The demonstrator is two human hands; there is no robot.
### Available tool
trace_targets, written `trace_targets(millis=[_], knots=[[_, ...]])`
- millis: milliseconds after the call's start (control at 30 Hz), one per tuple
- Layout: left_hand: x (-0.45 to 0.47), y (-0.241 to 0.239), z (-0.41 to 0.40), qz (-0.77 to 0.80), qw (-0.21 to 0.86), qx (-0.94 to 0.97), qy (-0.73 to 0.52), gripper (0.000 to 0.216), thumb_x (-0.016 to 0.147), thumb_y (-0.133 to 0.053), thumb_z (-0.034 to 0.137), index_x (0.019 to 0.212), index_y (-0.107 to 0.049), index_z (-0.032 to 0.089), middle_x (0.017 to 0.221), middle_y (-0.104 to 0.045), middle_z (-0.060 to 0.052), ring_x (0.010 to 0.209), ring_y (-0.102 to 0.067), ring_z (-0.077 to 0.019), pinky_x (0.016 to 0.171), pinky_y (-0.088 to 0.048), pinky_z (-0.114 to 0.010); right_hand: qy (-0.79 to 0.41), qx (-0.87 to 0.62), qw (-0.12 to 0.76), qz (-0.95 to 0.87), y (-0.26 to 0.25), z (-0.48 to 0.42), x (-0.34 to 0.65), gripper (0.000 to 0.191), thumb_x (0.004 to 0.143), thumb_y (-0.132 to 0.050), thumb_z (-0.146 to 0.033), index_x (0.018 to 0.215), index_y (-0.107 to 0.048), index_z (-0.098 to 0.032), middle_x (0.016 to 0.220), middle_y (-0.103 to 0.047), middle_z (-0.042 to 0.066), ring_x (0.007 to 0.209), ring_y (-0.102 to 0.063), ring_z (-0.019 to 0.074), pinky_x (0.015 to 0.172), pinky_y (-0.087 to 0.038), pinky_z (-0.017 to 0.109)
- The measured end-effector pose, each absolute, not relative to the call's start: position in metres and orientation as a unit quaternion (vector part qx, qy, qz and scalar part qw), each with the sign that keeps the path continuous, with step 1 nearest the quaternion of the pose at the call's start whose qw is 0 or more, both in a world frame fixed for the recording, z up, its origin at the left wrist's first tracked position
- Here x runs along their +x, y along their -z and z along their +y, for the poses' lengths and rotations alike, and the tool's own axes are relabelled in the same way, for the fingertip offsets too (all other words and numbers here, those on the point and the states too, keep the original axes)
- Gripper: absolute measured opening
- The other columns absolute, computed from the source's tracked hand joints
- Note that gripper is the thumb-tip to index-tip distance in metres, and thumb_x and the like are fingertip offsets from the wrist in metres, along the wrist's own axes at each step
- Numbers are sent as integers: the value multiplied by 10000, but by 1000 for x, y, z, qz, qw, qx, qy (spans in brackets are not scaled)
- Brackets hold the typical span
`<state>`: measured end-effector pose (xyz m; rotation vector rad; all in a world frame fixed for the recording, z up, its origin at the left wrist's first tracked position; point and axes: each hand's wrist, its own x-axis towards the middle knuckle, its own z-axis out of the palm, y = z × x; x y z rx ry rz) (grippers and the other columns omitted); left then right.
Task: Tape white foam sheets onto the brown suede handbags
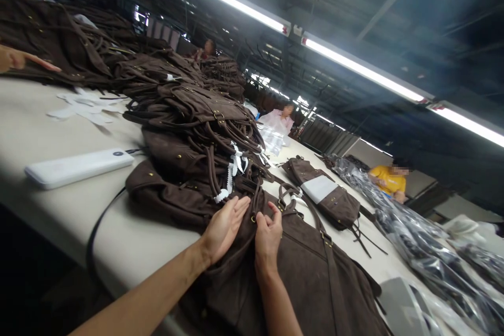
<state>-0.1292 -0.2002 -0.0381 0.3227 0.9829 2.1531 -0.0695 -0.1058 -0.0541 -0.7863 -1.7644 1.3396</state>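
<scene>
A dark brown bag (pixel 307 273) with brass fittings lies on the table in front of me. My left hand (pixel 226 228) rests on its left side, palm showing, fingers stretched out and holding nothing. Beside it, my right hand (pixel 269 239) is on the bag with curled fingers, its thumb near a small brass ring (pixel 253 218). What those fingers hold, if anything, is hidden. The bag's handle (pixel 313 207) and buckled strap (pixel 333 283) lie to the right of my hands. White serrated strips (pixel 230 178) hang just beyond my left fingertips.
A pile of brown bags (pixel 197 110) rises behind. On the pale table (pixel 157 241) are a white power bank (pixel 81 167) with a cable, paper strips (pixel 84 107) and another bag (pixel 323 194). Plastic-wrapped goods (pixel 417 241) lie right. Another person's hand (pixel 27 60) reaches in left; a person in yellow (pixel 388 181) is farther off.
</scene>
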Motion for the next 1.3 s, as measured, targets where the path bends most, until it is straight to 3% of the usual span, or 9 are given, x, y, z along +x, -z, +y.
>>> trace_targets(millis=[233, 500, 633, 767, 867, 933, 1067, 1200, 1300], knots=[[-129, 57, -201, 402, 505, 157, -747, 514, 922, -402, 481, 1261, -565, 132, 1469, -429, -120, 1402, -315, -199, 1177, -210, -341, -450, -295, 415, -734, 46, -114, -68, 428, 830, -511, -306, 1239, -502, -182, 513, -433, -93, 513, -423, 132, 588, -382, 245], [-140, 65, -187, 352, 559, 161, -733, 357, 912, -384, 373, 1000, -665, 172, 1071, -718, -71, 1148, -596, -186, 1069, -389, -340, -595, -221, 394, -664, 49, -108, -73, 586, 759, -591, -344, 1300, -457, -163, 710, -624, -21, 627, -550, 135, 638, -450, 248], [-142, 61, -194, 376, 535, 145, -743, 241, 840, -458, 260, 935, -646, 144, 1056, -704, -104, 1056, -632, -164, 1009, -434, -295, -595, -286, 426, -619, 54, -96, -72, 586, 698, -634, -327, 1257, -524, -187, 825, -653, -3, 677, -580, 140, 634, -464, 244], [-141, 65, -192, 454, 473, 119, -746, 210, 709, -558, 142, 914, -601, 155, 993, -690, -89, 854, -649, -138, 831, -496, -262, -571, -334, 453, -597, 56, -91, -69, 576, 701, -600, -321, 1259, -539, -192, 799, -646, -4, 643, -578, 151, 583, -472, 252], [-141, 72, -186, 544, 415, 127, -718, 206, 640, -597, 112, 840, -614, 158, 795, -670, -38, 696, -594, -140, 650, -456, -245, -521, -352, 473, -617, 55, -92, -67, 544, 718, -578, -329, 1243, -552, -190, 855, -653, 15, 685, -588, 161, 597, -486, 256], [-141, 76, -185, 597, 387, 158, -685, 61, 626, -627, 146, 685, -621, 158, 601, -598, -2, 617, -547, -152, 585, -400, -251, -502, -359, 477, -625, 55, -92, -66, 533, 724, -570, -337, 1236, -559, -187, 889, -657, 26, 694, -592, 162, 600, -489, 257], [-143, 79, -190, 657, 357, 233, -622, 304, 679, -625, 274, 411, -515, 181, 423, -458, 16, 589, -527, -170, 599, -373, -267, -499, -354, 494, -618, 53, -88, -63, 539, 708, -581, -324, 1227, -577, -178, 960, -661, 44, 754, -607, 167, 638, -494, 256], [-140, 81, -193, 656, 380, 297, -581, 183, 722, -519, 200, 651, -684, 168, 635, -660, 3, 663, -599, -156, 620, -417, -238, -514, -371, 501, -589, 46, -82, -56, 584, 696, -586, -330, 1260, -564, -180, 813, -651, 6, 638, -577, 146, 560, -452, 244], [-133, 84, -192, 675, 377, 306, -555, 281, 667, -606, 210, 931, -684, 156, 844, -722, -18, 753, -639, -160, 646, -452, -226, -520, -366, 504, -584, 43, -76, -49, 605, 700, -589, -341, 1282, -559, -177, 680, -618, -18, 534, -521, 135, 509, -404, 254]])
